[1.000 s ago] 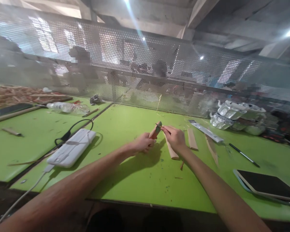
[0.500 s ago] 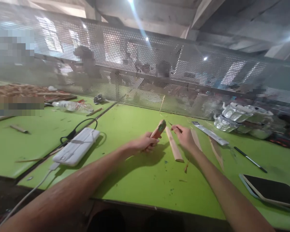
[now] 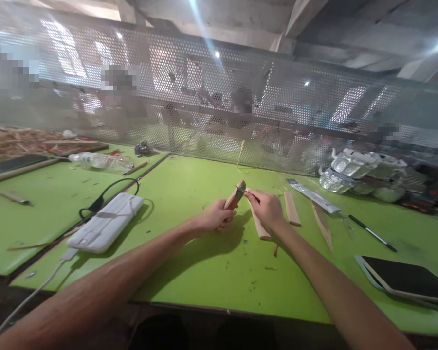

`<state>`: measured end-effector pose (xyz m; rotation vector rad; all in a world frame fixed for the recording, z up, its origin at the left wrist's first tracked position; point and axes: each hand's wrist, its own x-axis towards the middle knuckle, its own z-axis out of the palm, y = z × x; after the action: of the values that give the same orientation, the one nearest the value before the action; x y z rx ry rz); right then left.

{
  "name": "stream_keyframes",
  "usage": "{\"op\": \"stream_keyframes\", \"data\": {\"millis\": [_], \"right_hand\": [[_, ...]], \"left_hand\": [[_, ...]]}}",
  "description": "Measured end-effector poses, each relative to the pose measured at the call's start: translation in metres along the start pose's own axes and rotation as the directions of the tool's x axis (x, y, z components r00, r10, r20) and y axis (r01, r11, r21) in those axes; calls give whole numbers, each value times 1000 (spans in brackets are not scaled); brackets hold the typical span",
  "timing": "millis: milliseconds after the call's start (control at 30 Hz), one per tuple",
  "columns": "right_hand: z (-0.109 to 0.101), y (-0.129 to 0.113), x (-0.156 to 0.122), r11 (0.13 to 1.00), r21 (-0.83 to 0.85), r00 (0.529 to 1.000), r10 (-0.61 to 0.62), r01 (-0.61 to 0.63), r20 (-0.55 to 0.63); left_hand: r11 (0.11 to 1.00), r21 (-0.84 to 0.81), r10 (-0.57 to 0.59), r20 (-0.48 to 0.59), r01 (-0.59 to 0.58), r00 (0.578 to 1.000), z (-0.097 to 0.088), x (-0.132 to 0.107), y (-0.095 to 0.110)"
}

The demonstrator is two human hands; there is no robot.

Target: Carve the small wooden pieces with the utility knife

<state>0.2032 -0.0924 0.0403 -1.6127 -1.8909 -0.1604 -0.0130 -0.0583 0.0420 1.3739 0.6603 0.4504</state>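
My left hand (image 3: pixel 217 216) is closed around a small wooden block (image 3: pixel 234 196), reddish brown on its side with a green patch at the upper end. It is held tilted above the green table (image 3: pixel 200 272). Close on its right, my right hand (image 3: pixel 266 209) pinches a thin dark tool, mostly covered by the fingers. The tool's slim tip reaches the block's green end; whether it touches I cannot tell. Beneath the right hand lies a pale wooden strip (image 3: pixel 260 227), partly hidden. A shorter wooden piece (image 3: pixel 292 209) rests beyond that wrist, beside a tapered sliver (image 3: pixel 321 224).
Left: a white power bank (image 3: pixel 105 223) with cables, a plastic bottle (image 3: pixel 100 160) and heaped wood shavings (image 3: pixel 14 141). Right: a flat silvery strip (image 3: pixel 313 196), a pen (image 3: pixel 373 233), a dark-screened device (image 3: pixel 410 279) and silvery packs (image 3: pixel 361 172). A perforated screen (image 3: pixel 204 97) stands behind; people show through it.
My right hand has moved left, bringing the thin tool to the green end of the block. My left hand keeps its hold. The whole view has shifted slightly.
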Motion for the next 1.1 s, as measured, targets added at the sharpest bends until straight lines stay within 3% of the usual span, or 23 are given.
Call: {"op": "stream_keyframes", "data": {"millis": [433, 633, 733, 833, 933, 1000, 1100], "right_hand": [[1, 2, 3, 999, -44, 999, 9, -7, 31], [10, 1, 4, 995, -98, 1000, -1, 2, 14], [15, 1, 6, 995, -103, 1000, 2, 0, 20], [10, 15, 11, 988, -82, 991, 135, -133, 21], [-6, 43, 13, 927, -97, 932, 357, -362, -64], [-17, 57, 13, 930, -89, 929, 341, -355, -145], [-22, 54, 12, 957, 22, 948, 291, -291, -127]], "left_hand": [[999, -14, -47, 2, 47, 999, -2, 2, -2], [996, 0, -93, -31, 93, 995, 2, 3, 7], [991, 43, -119, -98, 124, 988, 2, 2, 11], [982, 131, -117, -131, 134, 985, 6, -4, 10], [967, 230, -103, -43, 110, 994, 8, -7, 5], [974, 218, -59, -28, 64, 998, 5, -3, 2], [992, 126, -16, 7, 15, 1000, -8, 6, -5]]}}
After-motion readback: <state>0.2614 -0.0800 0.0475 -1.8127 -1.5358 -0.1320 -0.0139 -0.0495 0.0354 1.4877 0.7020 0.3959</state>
